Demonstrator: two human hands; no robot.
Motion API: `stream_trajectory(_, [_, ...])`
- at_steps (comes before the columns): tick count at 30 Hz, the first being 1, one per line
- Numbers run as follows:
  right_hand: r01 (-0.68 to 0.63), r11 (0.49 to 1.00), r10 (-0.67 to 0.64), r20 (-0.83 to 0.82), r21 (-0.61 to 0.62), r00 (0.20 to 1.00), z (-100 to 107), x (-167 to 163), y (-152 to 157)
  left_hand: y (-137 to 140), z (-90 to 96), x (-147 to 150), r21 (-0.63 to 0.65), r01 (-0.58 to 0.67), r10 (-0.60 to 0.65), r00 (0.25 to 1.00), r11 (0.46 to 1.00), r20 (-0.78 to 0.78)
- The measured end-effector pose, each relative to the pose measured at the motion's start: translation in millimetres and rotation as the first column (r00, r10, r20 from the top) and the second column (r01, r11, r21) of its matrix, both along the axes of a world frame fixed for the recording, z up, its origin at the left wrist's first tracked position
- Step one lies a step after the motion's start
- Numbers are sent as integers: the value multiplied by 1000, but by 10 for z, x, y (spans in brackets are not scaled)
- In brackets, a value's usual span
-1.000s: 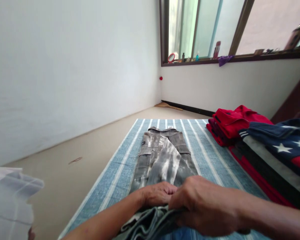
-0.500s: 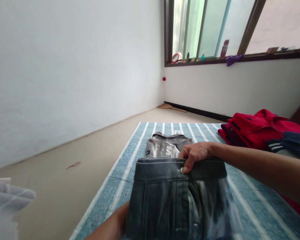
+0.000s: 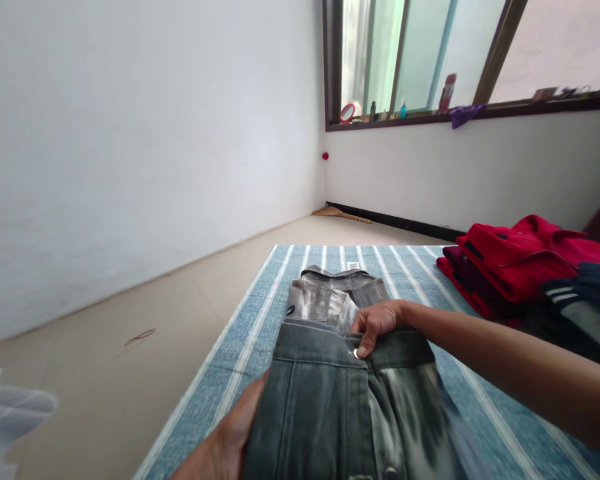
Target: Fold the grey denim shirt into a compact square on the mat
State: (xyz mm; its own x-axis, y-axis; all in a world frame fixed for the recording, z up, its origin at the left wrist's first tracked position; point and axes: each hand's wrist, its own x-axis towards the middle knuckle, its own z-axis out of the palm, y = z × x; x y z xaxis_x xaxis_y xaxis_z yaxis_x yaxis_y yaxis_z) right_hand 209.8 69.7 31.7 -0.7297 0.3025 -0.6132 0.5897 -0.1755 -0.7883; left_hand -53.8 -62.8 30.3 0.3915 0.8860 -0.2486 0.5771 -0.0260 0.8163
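A dark grey-green denim jacket (image 3: 315, 400) with whitish streaks is in front of me, its buttoned band towards the far side. My right hand (image 3: 379, 325) pinches this band at the metal button, thumb on top and fingers behind. At the jacket's left edge, my left hand (image 3: 237, 423) grips from the side, its fingers hidden by the cloth. Just beyond the band lies a folded grey-and-white collared part (image 3: 325, 293); I cannot tell whether it belongs to the same jacket.
Blue-and-white striped cloth (image 3: 230, 360) covers the surface under the clothes. Folded red clothes (image 3: 525, 260) and dark blue clothing with white stripes (image 3: 590, 293) are piled at right. White fabric (image 3: 13, 413) shows at lower left. A thin loop (image 3: 141, 337) lies on the floor.
The denim jacket's band has moved slightly left and down, closer to the grey collared part, with more of its front showing. More of my left hand shows at its edge.
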Motion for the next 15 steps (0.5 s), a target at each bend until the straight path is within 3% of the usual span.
stream_trajectory(2, [-20,1000,20,3,-4,1000,-34,-21,24,12,86,-73,-35,-208,210,975,977,66])
stream_trajectory(3, [-29,1000,29,4,-4,1000,-49,-31,35,14,135,-95,11,-319,318,946,948,71])
stream_trajectory(5, [-43,999,43,7,-1,999,-75,-50,59,1,237,-81,287,-432,443,896,855,30])
stream_trajectory(6, [-49,999,49,8,2,999,-86,-57,69,-14,282,-39,462,-393,446,895,795,-6])
stream_trajectory(8, [-61,998,61,13,7,998,-102,-66,86,-53,341,108,728,-129,329,934,673,-139])
stream_trajectory(10, [-72,997,72,20,17,997,-112,-73,95,-78,339,294,759,219,113,926,614,-359])
stream_trajectory(12, [-83,996,82,33,37,996,-118,-81,101,-70,275,451,612,440,-36,829,658,-558])
stream_trajectory(15, [-114,990,108,72,79,992,-120,-94,131,-14,125,548,378,464,-94,721,801,-686])
